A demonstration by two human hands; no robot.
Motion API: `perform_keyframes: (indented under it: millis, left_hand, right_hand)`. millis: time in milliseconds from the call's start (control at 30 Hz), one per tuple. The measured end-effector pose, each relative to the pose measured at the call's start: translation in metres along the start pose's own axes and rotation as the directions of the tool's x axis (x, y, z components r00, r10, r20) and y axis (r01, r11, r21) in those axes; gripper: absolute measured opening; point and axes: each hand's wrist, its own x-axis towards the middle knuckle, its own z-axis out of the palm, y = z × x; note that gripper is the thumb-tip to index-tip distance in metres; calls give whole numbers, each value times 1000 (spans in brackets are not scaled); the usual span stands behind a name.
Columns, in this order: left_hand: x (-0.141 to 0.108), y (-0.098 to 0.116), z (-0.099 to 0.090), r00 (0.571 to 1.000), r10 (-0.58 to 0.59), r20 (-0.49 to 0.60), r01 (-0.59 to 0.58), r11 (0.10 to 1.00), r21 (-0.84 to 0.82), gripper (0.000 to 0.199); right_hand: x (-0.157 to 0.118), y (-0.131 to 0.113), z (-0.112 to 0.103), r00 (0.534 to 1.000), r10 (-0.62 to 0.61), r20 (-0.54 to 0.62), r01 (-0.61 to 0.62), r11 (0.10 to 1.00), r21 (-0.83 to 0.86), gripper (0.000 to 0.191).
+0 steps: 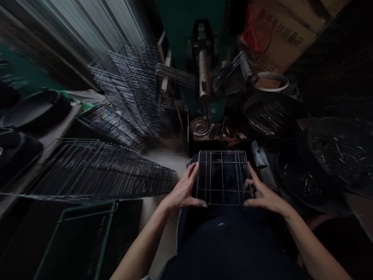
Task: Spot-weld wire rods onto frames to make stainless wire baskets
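Note:
Over my lap, a rectangular wire rack [222, 190] of thin metal rods is held between both hands. My left hand [186, 188] grips its left side, with the thumb along the near edge and the fingers on the side wire. On the opposite side, my right hand [262, 192] is closed around the right wires, its thumb at the near corner. Beyond the rack stands a green machine [175, 23] with a metal rod-shaped electrode [204, 74] pointing down. Below that tip sits a small round metal dish [199, 126].
Stacks of wire racks [131, 85] lean at the left, with a long row of wire panels [116, 171] nearer. A green crate [84, 233] is at lower left. Dark basins [268, 114] with metal pieces stand at right. A cardboard box [285, 35] is behind.

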Motion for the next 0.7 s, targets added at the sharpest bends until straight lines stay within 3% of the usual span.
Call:
perform_keyframes:
  millis: [233, 367, 467, 533, 567, 600, 633, 667, 700]
  left_hand:
    - [-2, 3, -7, 993, 55, -107, -76, 977, -198, 127]
    - [-3, 3, 14, 974, -11, -225, -55, 957, -285, 128]
    - [0, 1, 38, 948, -48, -316, -49, 955, -292, 116]
    - [3, 0, 50, 931, -95, -351, -18, 952, -307, 99]
    - [4, -1, 54, 923, -127, -363, 5, 948, -319, 91]
    - [5, -1, 57, 914, -159, -373, 29, 944, -330, 86]
    - [5, 0, 59, 905, -186, -383, 51, 940, -336, 83]
    - [6, 1, 60, 895, -206, -395, 67, 939, -337, 80]
    - [7, 1, 60, 885, -220, -411, 79, 940, -333, 79]
  right_hand:
    - [2, -6, 0, 998, -57, 23, 55, 996, 75, 139]
    - [10, -8, -9, 996, -82, 39, 81, 996, 26, 144]
    - [24, -1, -31, 986, -83, 143, 73, 995, 73, 141]
    - [41, 2, -62, 980, -94, 178, 91, 995, 30, 119]
    - [52, 0, -81, 990, -91, 108, 99, 992, -75, 100]
    - [65, -3, -103, 995, -95, -25, 87, 972, -218, 78]
    - [79, -7, -126, 969, -116, -220, 23, 923, -383, 56]
    - [95, -12, -150, 890, -138, -434, -121, 847, -517, 42]
    - [110, -18, -172, 814, -151, -560, -227, 805, -547, 37]
